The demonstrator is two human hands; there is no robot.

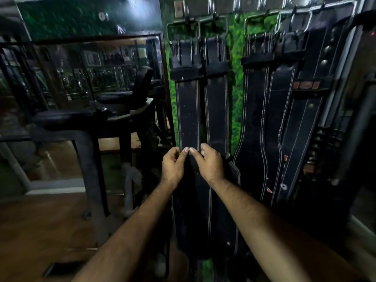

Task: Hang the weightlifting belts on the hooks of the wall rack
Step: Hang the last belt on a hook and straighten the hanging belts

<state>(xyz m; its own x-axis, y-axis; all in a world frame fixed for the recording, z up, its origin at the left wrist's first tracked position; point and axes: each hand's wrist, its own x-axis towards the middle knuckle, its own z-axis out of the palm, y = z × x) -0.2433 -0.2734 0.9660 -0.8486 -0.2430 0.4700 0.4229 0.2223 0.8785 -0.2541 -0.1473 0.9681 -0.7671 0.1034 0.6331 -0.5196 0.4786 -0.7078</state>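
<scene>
Several black weightlifting belts hang by their metal buckles from the hooks of the wall rack along the top. The leftmost belt hangs straight down over the green wall. My left hand holds its left edge at mid-height, thumb on the front. My right hand holds the right edge of the same belt, and the two thumb tips meet on its face. A second belt hangs just to the right. Further belts fill the right side.
A large mirror covers the wall on the left. A black padded gym bench machine stands in front of it, close to the leftmost belt. Wooden floor lies below. The hook between the two belt groups is free.
</scene>
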